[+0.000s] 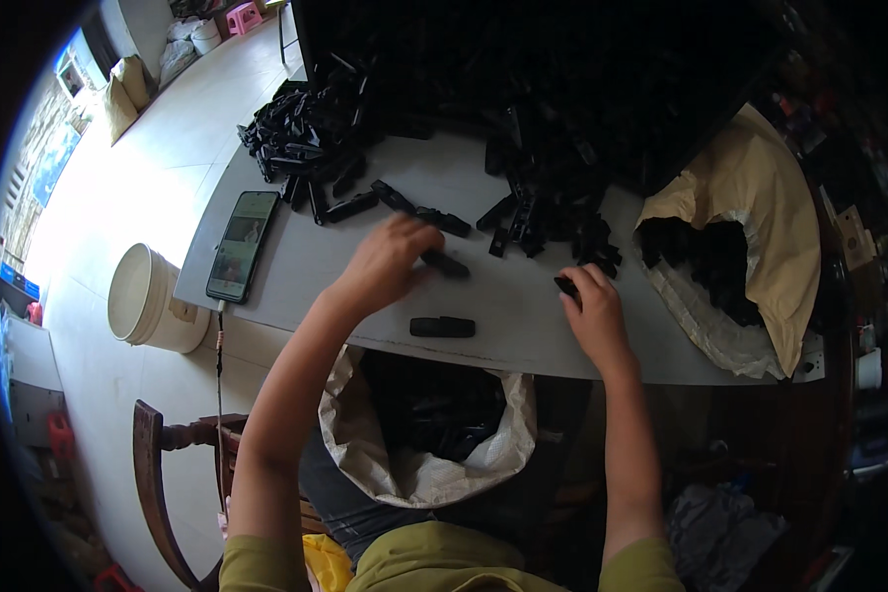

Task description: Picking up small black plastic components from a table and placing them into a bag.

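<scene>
My left hand (390, 259) is over the grey table, fingers bent and smeared by motion. A blurred black plastic piece (445, 263) lies against its thumb side; whether the fingers grip it I cannot tell. Between the thumb and fingers of my right hand (594, 304) is a small black plastic piece (566, 286), held just above the tabletop. One long black piece (442, 327) lies alone near the table's front edge. Beyond my left fingers are other black pieces (444, 221). An open white woven sack (355, 434) at my lap holds more dark pieces, hard to make out.
Heaps of black pieces (301, 133) cover the table's far side, below a large dark container. A phone (243, 247) with a cable lies at the left edge. An open tan sack (784, 237) of black pieces stands right. A white bucket (153, 301) and wooden chair (148, 464) are left.
</scene>
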Action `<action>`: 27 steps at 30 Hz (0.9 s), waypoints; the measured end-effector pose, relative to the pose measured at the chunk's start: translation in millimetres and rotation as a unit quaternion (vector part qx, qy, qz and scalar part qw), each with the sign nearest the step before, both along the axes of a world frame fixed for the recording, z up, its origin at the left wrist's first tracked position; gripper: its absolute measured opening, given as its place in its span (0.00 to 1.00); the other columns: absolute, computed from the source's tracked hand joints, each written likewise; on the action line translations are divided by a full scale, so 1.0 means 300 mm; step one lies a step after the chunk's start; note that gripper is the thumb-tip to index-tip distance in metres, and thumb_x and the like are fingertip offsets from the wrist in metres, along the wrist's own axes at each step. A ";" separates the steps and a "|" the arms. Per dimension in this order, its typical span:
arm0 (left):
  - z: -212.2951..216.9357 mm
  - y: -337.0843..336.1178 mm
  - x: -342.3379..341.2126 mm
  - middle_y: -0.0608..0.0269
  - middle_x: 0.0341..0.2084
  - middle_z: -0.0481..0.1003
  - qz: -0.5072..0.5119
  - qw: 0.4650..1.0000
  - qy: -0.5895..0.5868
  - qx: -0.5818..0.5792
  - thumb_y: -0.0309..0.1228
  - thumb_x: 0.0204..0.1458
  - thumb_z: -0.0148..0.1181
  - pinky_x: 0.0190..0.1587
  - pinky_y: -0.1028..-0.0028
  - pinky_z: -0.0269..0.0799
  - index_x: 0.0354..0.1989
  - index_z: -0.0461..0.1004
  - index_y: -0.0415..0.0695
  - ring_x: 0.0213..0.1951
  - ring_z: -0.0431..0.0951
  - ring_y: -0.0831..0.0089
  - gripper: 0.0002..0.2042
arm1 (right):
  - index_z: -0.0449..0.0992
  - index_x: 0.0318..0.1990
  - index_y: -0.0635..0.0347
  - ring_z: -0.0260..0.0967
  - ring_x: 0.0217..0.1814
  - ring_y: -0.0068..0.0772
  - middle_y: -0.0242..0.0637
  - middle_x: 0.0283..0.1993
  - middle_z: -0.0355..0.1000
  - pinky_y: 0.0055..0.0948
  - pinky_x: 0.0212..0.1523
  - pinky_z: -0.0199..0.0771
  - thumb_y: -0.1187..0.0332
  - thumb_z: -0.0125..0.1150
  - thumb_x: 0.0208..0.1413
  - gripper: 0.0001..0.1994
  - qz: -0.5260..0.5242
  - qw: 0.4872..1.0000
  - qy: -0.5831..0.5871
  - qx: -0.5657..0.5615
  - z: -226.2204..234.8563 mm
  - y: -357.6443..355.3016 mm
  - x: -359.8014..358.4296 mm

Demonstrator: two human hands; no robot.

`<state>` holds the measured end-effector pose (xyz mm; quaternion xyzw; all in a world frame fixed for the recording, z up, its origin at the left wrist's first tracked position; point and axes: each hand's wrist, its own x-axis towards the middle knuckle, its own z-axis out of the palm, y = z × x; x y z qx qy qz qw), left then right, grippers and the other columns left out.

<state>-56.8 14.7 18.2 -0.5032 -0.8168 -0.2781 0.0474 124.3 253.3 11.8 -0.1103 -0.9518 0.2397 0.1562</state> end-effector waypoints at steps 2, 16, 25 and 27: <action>-0.021 -0.003 0.032 0.54 0.38 0.73 -0.104 0.984 -0.143 0.002 0.27 0.47 0.62 0.47 0.64 0.70 0.41 0.75 0.42 0.44 0.72 0.55 0.12 | 0.72 0.42 0.65 0.74 0.37 0.29 0.37 0.40 0.72 0.25 0.40 0.74 0.81 0.61 0.50 0.11 0.000 0.981 0.017 -0.196 -0.021 -0.043 -0.021; -0.083 0.019 0.107 0.56 0.35 0.76 -0.079 0.979 -0.157 0.101 0.23 0.40 0.67 0.45 0.66 0.72 0.35 0.77 0.40 0.41 0.75 0.58 0.11 | 0.80 0.36 0.64 0.69 0.37 0.36 0.37 0.34 0.69 0.30 0.37 0.70 0.74 0.73 0.37 0.15 0.100 0.983 0.129 -0.086 -0.062 -0.167 -0.065; -0.075 0.019 0.098 0.56 0.34 0.77 -0.118 0.972 -0.166 0.116 0.22 0.39 0.67 0.44 0.66 0.72 0.35 0.78 0.39 0.39 0.76 0.58 0.11 | 0.80 0.34 0.66 0.69 0.32 0.38 0.38 0.28 0.71 0.32 0.34 0.70 0.72 0.71 0.39 0.13 0.186 0.974 0.112 -0.063 -0.049 -0.167 -0.115; -0.065 0.006 0.095 0.55 0.35 0.77 -0.148 0.973 -0.152 0.087 0.22 0.42 0.65 0.43 0.65 0.72 0.38 0.78 0.39 0.38 0.76 0.58 0.12 | 0.80 0.36 0.66 0.69 0.29 0.37 0.38 0.30 0.72 0.32 0.32 0.70 0.70 0.68 0.46 0.10 0.203 0.972 0.039 -0.111 -0.045 -0.159 -0.118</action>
